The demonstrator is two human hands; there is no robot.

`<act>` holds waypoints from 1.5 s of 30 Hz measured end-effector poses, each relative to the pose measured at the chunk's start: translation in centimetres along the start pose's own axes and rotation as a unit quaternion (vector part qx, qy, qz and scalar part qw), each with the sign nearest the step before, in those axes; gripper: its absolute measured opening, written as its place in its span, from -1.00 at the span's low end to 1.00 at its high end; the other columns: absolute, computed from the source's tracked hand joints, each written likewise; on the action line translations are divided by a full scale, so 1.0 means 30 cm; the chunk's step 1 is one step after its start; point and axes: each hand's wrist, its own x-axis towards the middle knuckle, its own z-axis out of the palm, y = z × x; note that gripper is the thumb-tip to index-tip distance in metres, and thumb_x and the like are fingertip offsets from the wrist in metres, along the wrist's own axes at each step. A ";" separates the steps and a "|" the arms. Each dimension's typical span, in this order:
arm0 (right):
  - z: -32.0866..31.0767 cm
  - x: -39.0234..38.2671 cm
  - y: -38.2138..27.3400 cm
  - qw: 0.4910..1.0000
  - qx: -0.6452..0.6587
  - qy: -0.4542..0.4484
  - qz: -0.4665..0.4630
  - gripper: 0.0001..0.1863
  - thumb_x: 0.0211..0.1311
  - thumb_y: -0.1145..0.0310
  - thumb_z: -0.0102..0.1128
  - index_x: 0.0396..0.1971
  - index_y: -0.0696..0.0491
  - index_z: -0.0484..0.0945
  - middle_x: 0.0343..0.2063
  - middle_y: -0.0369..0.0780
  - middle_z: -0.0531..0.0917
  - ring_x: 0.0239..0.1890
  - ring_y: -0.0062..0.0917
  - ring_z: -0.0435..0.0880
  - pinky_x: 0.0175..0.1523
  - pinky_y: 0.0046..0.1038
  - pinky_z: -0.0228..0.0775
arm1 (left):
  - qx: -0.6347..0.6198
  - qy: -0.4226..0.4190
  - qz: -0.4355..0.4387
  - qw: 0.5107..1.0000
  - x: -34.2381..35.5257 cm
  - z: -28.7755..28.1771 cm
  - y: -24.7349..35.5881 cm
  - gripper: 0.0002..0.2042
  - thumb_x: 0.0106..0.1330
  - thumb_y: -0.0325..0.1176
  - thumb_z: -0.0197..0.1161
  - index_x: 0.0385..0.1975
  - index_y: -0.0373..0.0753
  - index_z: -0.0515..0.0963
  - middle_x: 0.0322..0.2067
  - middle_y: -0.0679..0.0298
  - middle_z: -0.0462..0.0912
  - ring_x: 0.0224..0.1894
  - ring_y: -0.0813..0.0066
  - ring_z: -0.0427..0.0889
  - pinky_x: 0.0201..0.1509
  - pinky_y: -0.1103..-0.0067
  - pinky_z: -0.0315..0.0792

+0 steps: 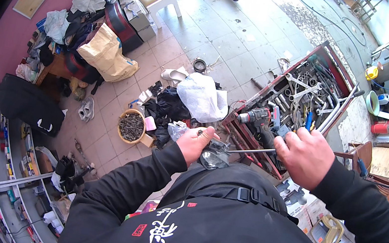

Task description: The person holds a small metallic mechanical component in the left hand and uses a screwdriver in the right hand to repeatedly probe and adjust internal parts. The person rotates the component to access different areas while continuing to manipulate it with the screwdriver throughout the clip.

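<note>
My left hand (193, 145) is closed on a small dark part with a clear, shiny, lamp-like piece (214, 159), held in front of my waist. My right hand (304, 157) is wrapped round the end of what looks like a screwdriver (252, 151). Its handle is hidden in my fist, while the long thin metal shaft points left. The tip meets the dark part beside my left fingers; whether it sits in a screw is too small to tell. Just beyond my right knuckles shows a blue tool end (309, 121).
An open red tool drawer (339, 67) full of wrenches and sockets stands ahead right, with a cordless drill (254, 116) on its near edge. On the tiled floor are a basket of bolts (132, 127), a white bag (202, 97) and a paper sack (108, 53). Shelves (20, 178) line the left.
</note>
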 end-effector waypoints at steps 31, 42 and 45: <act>0.004 0.252 -0.036 0.915 0.219 -0.331 0.070 -0.50 0.68 -0.05 0.27 -0.23 0.15 0.75 -0.44 0.01 0.83 -0.30 0.04 0.89 -0.14 0.03 0.74 | -0.020 0.062 -0.019 0.998 -0.093 -0.057 -0.163 -0.53 0.85 -0.06 0.15 -0.15 -0.38 0.74 -0.30 0.36 0.75 -0.23 0.66 0.60 -0.06 0.50 0.55; 0.021 0.262 0.107 0.985 0.078 -0.131 -0.076 -0.57 0.55 -0.07 0.40 -0.21 0.05 0.68 -0.31 -0.15 0.77 -0.20 -0.18 0.87 -0.19 -0.13 0.70 | -0.142 -0.051 -0.121 0.981 0.033 -0.134 -0.104 -0.46 0.85 0.07 0.11 -0.06 -0.37 0.76 -0.19 0.24 0.85 -0.17 0.52 0.77 0.05 0.48 0.65; 0.058 0.193 0.111 0.981 0.121 -0.153 0.006 -0.56 0.52 -0.10 0.41 -0.22 0.03 0.67 -0.33 -0.18 0.76 -0.20 -0.21 0.88 -0.19 -0.15 0.69 | -0.227 0.001 -0.138 0.964 0.040 -0.139 -0.039 -0.51 0.84 0.03 0.12 -0.03 -0.33 0.75 -0.16 0.17 0.87 -0.16 0.39 0.86 0.05 0.40 0.73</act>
